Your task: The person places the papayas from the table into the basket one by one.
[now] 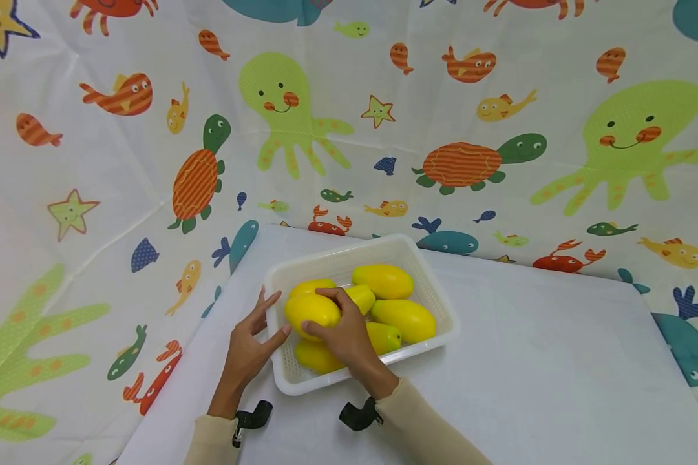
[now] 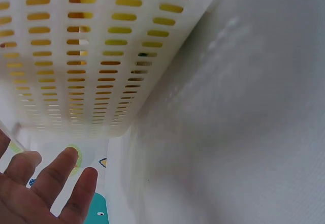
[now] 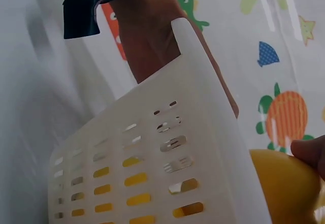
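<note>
A white perforated plastic basket [image 1: 436,274] stands on the table with several smooth yellow fruits in it, shaped like mangoes or small papayas. My right hand [image 1: 349,332] reaches over the near rim and holds one yellow fruit [image 1: 309,312] by its right side, thumb below and fingers above. That fruit [image 3: 284,183] also shows past the rim in the right wrist view. At the basket's left end is my left hand [image 1: 249,345], fingers spread and thumb near the rim. In the left wrist view, the left hand's fingers [image 2: 57,176] extend beside the basket wall [image 2: 101,76].
Among the other fruits in the basket are one at the back [image 1: 382,281] and one at the right [image 1: 404,319]. White cloth covers the table [image 1: 547,361]. A curtain [image 1: 372,71] printed with sea animals hangs behind and at the left.
</note>
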{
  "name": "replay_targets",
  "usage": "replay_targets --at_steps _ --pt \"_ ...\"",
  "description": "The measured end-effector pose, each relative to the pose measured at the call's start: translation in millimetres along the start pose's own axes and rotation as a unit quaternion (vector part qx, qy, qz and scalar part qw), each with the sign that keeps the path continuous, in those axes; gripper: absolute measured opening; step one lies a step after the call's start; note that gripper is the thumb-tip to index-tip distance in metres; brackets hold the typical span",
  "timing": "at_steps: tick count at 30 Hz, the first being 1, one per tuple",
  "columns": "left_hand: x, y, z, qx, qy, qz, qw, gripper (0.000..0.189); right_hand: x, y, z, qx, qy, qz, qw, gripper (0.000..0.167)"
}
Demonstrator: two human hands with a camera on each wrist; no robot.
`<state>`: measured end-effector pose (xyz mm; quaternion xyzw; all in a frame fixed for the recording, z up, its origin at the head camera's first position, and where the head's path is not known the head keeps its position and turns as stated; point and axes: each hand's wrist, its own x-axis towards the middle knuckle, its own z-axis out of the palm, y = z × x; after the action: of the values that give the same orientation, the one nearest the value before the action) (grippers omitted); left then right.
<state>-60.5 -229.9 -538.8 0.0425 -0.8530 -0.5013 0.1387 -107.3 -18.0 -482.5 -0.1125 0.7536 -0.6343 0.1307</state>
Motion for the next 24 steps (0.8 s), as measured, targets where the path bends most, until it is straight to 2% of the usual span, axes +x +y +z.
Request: replay_targets --at_steps 12,24 --pt "0.8 -2.5 -0.1 0.013 0.002 0.015 0.9998 0.065 0.4 2.8 -2.0 -0.016 -0.02 -0.014 0.9996 0.069" --pt "-1.5 1.6 1.6 0.013 0.01 -0.002 0.9999 0.05 -0.7 6.7 -4.6 0.003 -0.037 -0.034 0.9987 0.07"
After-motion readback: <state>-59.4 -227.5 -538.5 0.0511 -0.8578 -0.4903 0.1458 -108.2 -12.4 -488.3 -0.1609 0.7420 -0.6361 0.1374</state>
